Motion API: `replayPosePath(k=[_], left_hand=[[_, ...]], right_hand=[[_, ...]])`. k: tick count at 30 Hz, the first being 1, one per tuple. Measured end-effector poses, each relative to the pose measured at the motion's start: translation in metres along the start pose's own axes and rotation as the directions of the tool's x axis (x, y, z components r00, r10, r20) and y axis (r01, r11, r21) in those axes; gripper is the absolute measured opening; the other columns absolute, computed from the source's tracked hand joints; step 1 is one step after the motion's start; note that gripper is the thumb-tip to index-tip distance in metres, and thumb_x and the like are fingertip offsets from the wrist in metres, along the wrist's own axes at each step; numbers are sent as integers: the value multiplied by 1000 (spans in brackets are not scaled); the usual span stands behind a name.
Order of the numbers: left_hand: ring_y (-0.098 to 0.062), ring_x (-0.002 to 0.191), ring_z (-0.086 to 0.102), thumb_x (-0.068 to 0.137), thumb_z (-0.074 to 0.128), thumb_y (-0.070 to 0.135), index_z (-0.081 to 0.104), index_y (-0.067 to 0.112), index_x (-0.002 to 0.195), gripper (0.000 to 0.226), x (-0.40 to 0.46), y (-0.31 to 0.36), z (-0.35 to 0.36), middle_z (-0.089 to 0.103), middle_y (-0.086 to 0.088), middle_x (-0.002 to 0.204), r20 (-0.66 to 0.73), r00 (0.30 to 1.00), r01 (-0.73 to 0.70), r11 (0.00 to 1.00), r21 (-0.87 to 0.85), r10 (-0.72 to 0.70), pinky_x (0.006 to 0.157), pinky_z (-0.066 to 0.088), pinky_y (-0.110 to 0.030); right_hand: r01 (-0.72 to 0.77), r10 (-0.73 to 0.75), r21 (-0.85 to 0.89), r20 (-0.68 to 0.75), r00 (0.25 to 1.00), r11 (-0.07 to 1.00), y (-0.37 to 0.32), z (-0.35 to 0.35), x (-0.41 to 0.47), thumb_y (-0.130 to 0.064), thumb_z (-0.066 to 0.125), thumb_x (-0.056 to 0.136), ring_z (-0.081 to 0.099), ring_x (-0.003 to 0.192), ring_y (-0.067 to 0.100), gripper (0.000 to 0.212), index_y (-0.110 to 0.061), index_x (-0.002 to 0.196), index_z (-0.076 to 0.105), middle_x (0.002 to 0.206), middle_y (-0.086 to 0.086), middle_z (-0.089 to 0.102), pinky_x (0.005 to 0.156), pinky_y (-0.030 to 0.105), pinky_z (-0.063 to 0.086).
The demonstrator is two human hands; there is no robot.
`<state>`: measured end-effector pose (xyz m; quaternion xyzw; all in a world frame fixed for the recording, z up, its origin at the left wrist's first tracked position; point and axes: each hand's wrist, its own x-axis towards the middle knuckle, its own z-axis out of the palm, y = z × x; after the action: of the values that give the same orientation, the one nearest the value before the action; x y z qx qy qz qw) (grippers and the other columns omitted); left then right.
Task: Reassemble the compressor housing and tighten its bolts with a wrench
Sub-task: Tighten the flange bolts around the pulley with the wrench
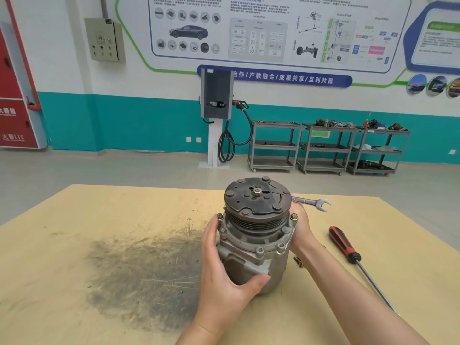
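A grey metal compressor (256, 241) stands upright on the wooden table (99, 210), its dark pulley plate facing up. Several bolts sit around its front flange. My left hand (221, 277) grips the housing's left side, thumb curled across the front of the body. My right hand (302, 229) holds the right side behind the flange; its fingers are mostly hidden. A silver open-end wrench (313, 202) lies on the table just behind the right hand; whether the hand touches it I cannot tell.
A red and black screwdriver (348, 250) lies on the table to the right, shaft pointing toward me. A small loose bolt (298, 262) lies beside the compressor's right base. A dark grease smear (144, 270) covers the table to the left. Carts stand by the far wall.
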<state>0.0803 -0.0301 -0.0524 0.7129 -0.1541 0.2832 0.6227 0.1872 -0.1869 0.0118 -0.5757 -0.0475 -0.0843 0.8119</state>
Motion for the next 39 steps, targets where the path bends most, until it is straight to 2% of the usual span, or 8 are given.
replayPosePath(k=[2, 4, 7, 12, 16, 23, 33, 39], left_hand=[[-7, 149, 25, 56, 80, 75, 16, 45, 152, 119, 0, 2, 2, 23, 20, 157, 11, 1000, 3, 1000, 10, -3, 118, 35, -48], [-9, 149, 25, 53, 81, 75, 15, 48, 151, 121, 1, 4, 3, 22, 18, 158, 20, 1000, 23, 1000, -12, -22, 117, 36, -51], [-9, 150, 22, 51, 81, 77, 11, 55, 149, 122, 2, 5, 3, 19, 15, 160, 36, 999, 7, 1000, 12, -7, 121, 30, -49], [-6, 150, 21, 49, 79, 81, 7, 55, 148, 125, 2, 4, 4, 17, 12, 162, 57, 998, 12, 999, 35, -14, 123, 26, -42], [-11, 149, 24, 52, 83, 70, 10, 44, 151, 125, 2, 4, 4, 20, 10, 160, 54, 998, 17, 998, 59, -20, 122, 28, -46], [-16, 149, 27, 57, 83, 54, 14, 40, 150, 117, 1, 5, 5, 24, 5, 159, 43, 999, 14, 998, 63, -16, 117, 35, -52], [-15, 147, 30, 57, 84, 54, 16, 48, 146, 112, 1, 4, 4, 26, 5, 158, 49, 998, 24, 998, 52, -26, 114, 38, -53], [-17, 148, 29, 59, 83, 53, 16, 43, 148, 113, 1, 4, 4, 25, 3, 158, 51, 999, 13, 998, 57, -16, 117, 35, -52]], right_hand=[[8, -11, -62, -51, 999, 998, -2, -2, -4, -25, 39, 106, 73, 74, 17, 41, -19, 87, 76, 80, 5, 76, 62, 26, 56], [45, -53, -109, -73, 996, 993, -4, -8, -7, -35, 30, 107, 73, 87, 16, 42, -17, 110, 67, 85, 6, 76, 78, 33, 55], [136, -140, -46, -93, 986, 990, -16, -20, -18, -40, 20, 106, 69, 94, 17, 46, -23, 118, 61, 87, 6, 75, 89, 36, 46], [259, -244, 109, -136, 960, 960, -40, -30, -36, -38, 25, 106, 55, 62, 12, 49, -12, 95, 64, 63, 0, 60, 72, 31, 42], [202, -187, 230, -86, 979, 952, -50, -28, -38, -34, 33, 106, 46, 49, 11, 41, -13, 77, 54, 56, -4, 52, 58, 27, 41], [-8, 6, 186, 12, 1000, 983, -44, -23, -39, -37, 33, 106, 37, 42, 8, 43, -13, 74, 49, 49, -3, 37, 43, 19, 36], [-56, 61, 229, -15, 998, 972, -49, -24, -40, -39, 33, 105, 37, 39, 10, 45, -11, 73, 48, 48, -1, 35, 39, 20, 38], [-34, 42, 228, -29, 999, 973, -51, -22, -39, -36, 34, 106, 37, 41, 8, 41, -11, 76, 47, 56, -1, 39, 38, 20, 37]])
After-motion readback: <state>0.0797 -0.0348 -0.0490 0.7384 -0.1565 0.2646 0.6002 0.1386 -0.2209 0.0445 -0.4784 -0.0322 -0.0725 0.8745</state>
